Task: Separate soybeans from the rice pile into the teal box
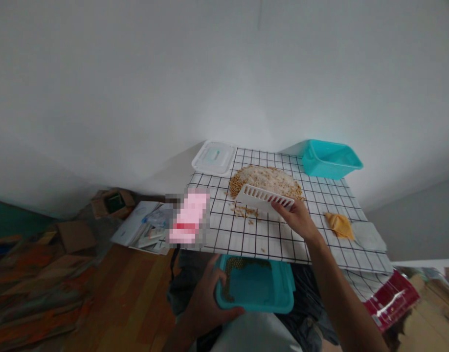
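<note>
My left hand [212, 298] grips the left side of a teal plastic bin [288, 298] below the table's front edge, at my lap. Some small tan beans [234, 266] lie in that bin. My right hand [296, 217] is closed on the right end of a white slotted plastic tray [259, 196] held on its side above the table. Behind the tray a mound of white grains mixed with tan beans [266, 177] is heaped on the checked tabletop [232, 234]. A few loose beans [245, 211] are scattered on the near side of the tray.
A second teal bin [327, 168] stands at the back right, and a translucent lid [214, 157] lies at the back left. A yellow cloth [340, 226] rests at the right. A blurred-out pink item [190, 215] is at the left edge. Cardboard boxes [76, 237] sit on the floor.
</note>
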{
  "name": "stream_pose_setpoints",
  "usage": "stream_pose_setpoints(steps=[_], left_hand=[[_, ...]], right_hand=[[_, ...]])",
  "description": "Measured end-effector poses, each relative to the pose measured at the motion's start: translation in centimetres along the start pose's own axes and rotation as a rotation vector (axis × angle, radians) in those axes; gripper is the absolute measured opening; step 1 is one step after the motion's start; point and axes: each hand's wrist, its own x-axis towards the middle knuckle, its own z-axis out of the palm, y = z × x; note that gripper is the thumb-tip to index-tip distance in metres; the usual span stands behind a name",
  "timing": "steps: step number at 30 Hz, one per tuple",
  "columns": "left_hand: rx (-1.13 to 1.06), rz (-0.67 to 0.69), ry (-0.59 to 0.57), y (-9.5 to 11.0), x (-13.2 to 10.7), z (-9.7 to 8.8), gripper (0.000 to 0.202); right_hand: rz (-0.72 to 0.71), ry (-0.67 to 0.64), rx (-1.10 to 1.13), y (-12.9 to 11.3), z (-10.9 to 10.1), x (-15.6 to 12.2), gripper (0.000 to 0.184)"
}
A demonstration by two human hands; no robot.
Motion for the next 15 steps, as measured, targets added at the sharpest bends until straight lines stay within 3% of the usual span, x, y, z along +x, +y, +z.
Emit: stream_pose_setpoints(steps=[15], left_hand=[[0.036,0.0,0.005,-0.1,0.2,0.1,0.053]], right_hand=[[-0.007,-0.095,0.008,-0.4,0.3,-1.3,0.024]])
